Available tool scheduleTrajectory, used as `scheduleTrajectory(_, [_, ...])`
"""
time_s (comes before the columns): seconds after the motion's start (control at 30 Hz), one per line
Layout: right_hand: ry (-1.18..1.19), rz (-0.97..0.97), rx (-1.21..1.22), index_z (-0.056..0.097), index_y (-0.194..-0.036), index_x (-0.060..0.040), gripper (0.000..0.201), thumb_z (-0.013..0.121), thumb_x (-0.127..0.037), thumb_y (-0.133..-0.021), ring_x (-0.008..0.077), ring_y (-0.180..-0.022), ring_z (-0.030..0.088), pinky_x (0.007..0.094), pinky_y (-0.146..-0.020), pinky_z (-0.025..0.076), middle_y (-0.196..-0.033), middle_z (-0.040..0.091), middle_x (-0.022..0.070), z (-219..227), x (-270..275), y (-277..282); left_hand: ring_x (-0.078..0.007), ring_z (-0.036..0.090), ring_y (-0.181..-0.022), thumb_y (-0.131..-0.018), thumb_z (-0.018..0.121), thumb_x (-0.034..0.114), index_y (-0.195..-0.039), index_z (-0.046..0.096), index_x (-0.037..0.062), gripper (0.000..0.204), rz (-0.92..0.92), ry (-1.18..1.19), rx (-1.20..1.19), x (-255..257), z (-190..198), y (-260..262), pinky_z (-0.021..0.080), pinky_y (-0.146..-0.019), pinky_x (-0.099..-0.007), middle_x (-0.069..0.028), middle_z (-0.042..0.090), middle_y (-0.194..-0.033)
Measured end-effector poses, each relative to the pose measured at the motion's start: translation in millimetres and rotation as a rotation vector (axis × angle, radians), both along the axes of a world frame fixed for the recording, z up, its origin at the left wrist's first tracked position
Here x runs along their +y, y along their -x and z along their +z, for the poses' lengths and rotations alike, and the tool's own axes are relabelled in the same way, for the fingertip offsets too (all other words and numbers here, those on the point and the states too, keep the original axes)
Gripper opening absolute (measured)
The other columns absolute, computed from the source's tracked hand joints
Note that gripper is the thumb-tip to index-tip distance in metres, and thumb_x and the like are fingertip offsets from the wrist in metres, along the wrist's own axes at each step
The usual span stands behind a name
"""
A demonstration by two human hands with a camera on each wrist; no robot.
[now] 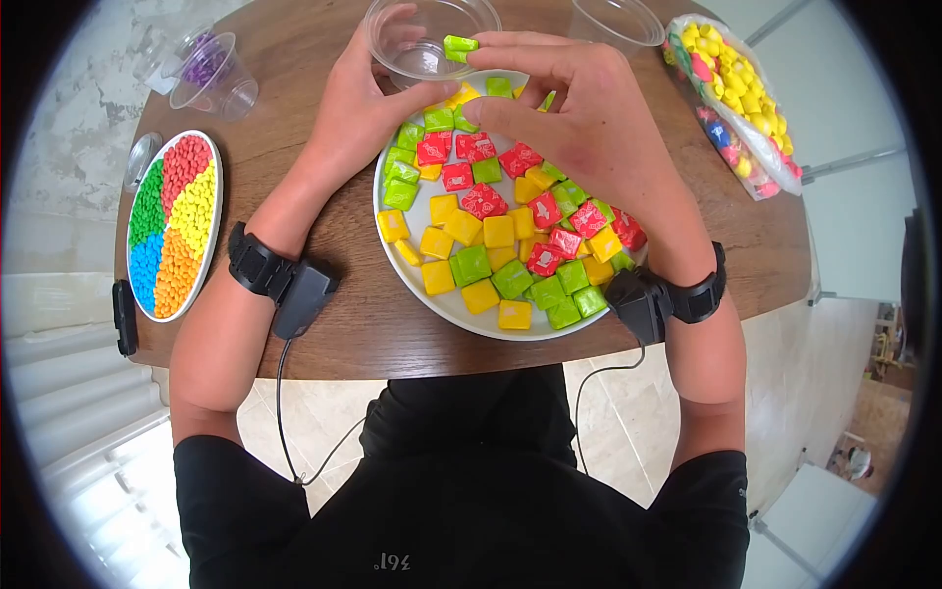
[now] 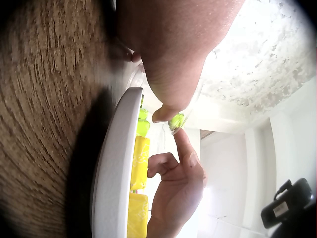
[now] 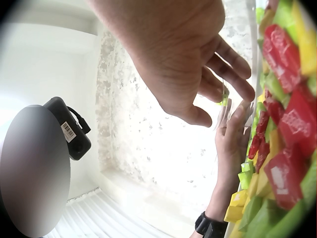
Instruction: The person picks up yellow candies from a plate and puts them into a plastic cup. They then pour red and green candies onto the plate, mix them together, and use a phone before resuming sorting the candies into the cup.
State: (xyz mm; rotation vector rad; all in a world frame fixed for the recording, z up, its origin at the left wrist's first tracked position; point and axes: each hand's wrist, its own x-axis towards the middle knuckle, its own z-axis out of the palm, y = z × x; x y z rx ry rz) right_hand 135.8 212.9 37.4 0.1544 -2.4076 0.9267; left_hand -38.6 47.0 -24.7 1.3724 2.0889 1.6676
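Observation:
My left hand (image 1: 358, 108) holds a clear plastic cup (image 1: 417, 61) at the plate's far edge, thumb on the near side. Two green wrapped candies (image 1: 459, 47) show within the cup's outline. My right hand (image 1: 594, 113) reaches over the plate to the cup, its fingertips right at these candies and its thumb spread apart from the fingers. Beneath both hands lies a large white plate (image 1: 417, 212) heaped with square wrapped candies: red ones (image 1: 484, 201), yellow ones (image 1: 498, 232) and green ones (image 1: 473, 263).
Left on the wooden table (image 1: 324, 231) stands a white oval dish (image 1: 218, 211) of small candies sorted by colour. Behind it is a clear cup (image 1: 238, 96) near purple pieces (image 1: 204, 61). Another clear container (image 1: 618, 22) and a bag of yellow and pink pieces (image 1: 741, 103) sit at back right.

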Motion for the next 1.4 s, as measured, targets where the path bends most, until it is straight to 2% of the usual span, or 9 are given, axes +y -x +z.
scheduleTrajectory(1.4, [0.007,0.014,-0.031,0.077,-0.115,0.0007,0.039,0.083,-0.02,-0.082,0.0275,-0.07,0.068,0.0361,-0.069,0.058,-0.117,0.076,0.0177,1.2,0.5,-1.3,-0.0213,0.057,-0.13,-0.085,0.085,0.01,-0.152,0.044,0.0032,0.079,0.0,-0.001,-0.011,0.6,1.0,-1.2,0.048,-0.11,-0.0366,-0.016,0.06,-0.141])
